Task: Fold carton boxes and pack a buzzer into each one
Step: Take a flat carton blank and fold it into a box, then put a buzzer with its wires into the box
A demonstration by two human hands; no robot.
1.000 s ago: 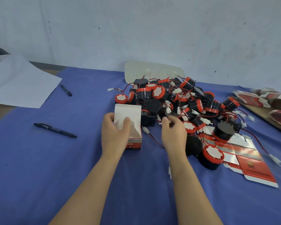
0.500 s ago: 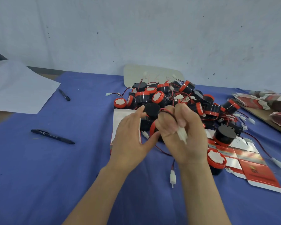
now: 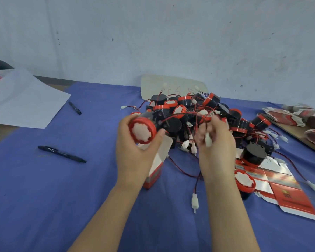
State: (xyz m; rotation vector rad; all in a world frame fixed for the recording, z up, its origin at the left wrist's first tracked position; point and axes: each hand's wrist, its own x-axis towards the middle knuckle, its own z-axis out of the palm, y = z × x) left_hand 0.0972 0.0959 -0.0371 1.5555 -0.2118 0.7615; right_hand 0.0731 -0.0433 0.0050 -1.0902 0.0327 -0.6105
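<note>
One head-worn wide-angle view, forward and down, close over the buzzer pile (image 3: 187, 115)

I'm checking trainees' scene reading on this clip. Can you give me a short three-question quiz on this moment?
1. Multiple choice: the left hand holds
A. a roll of tape
B. a buzzer
C. a pair of scissors
2. True or false: the held buzzer sits inside the carton box.
3. Short answer: what does the right hand pinch?

Key: 1 B. 2 False, the buzzer is held above the open carton box. 3 A white connector on a red and black wire.
</note>
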